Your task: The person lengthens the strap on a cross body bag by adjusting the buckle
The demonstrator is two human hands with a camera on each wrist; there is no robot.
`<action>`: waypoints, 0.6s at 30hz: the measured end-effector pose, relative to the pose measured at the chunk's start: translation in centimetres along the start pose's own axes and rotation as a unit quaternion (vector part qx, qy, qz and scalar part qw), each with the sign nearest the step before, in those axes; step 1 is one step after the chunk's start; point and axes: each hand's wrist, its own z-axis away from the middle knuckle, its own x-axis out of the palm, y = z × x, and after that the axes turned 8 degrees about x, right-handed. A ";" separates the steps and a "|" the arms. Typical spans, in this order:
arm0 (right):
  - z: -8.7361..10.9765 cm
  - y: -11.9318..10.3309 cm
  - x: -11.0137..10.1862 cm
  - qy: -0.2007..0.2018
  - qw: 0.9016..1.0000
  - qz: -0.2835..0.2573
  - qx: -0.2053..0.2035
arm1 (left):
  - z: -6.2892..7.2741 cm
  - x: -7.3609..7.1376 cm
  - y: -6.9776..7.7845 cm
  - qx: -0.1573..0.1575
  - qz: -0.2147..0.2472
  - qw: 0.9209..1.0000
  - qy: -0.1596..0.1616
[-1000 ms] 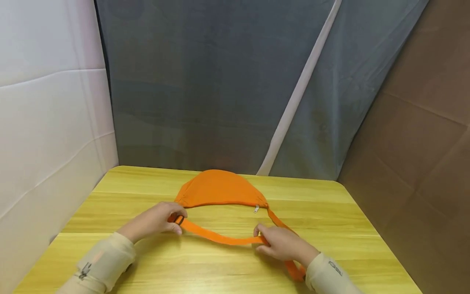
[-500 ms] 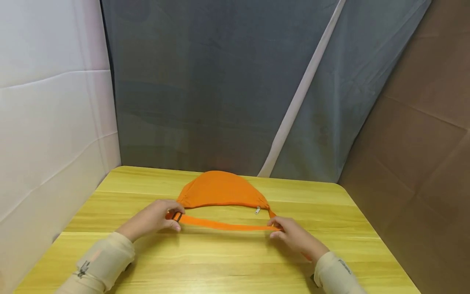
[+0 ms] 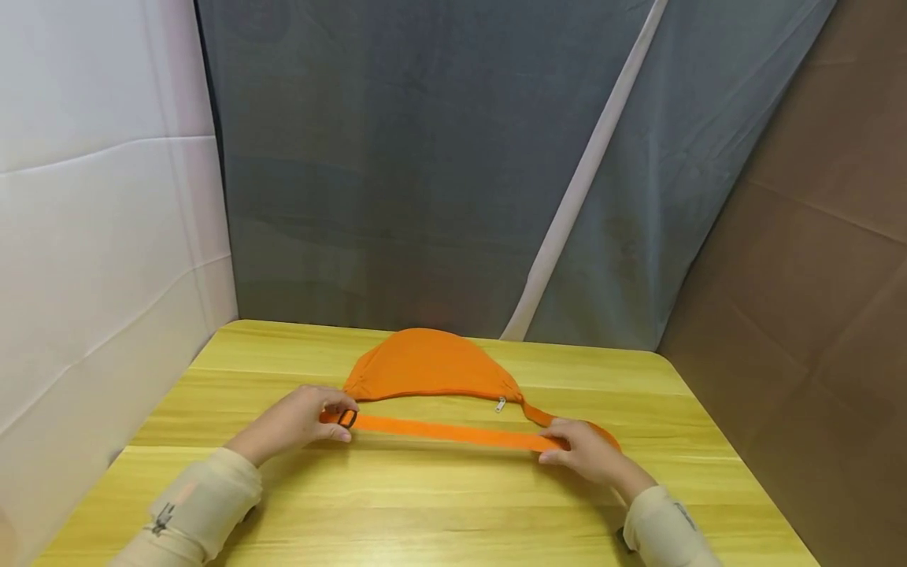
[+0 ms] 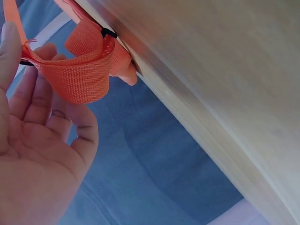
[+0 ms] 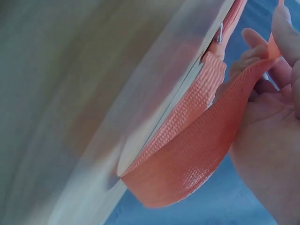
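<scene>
Strap drawn nearly straight between your hands: slip and twist risk noted.
Your left hand point(image 3: 312, 419) pinches the orange strap point(image 3: 446, 432) by its black slider point(image 3: 347, 418); your right hand point(image 3: 588, 449) pinches it farther along, towards the right edge of the worktop point(image 3: 397, 520). The orange bag point(image 3: 431, 366) lies against the far edge, about midway between the far corners. In my judgement, a harder rightward pull could run webbing through the slider or drag the bag askew. Turning your right wrist could twist the slack loop beyond it; a weak left pinch could lose the slider.
</scene>
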 end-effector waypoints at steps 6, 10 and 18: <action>0.5 0.4 -0.5 0.000 0.999 -0.027 -0.019 | -0.1 0.1 -0.1 0.006 -0.002 1.000 0.001; 0.7 0.7 -0.6 -0.002 0.999 -0.009 -0.033 | 0.0 0.0 -0.2 0.013 -0.003 1.000 0.000; 1.2 1.1 -1.1 0.004 1.000 0.020 -0.005 | 0.1 -0.2 -0.4 0.012 -0.004 1.000 0.000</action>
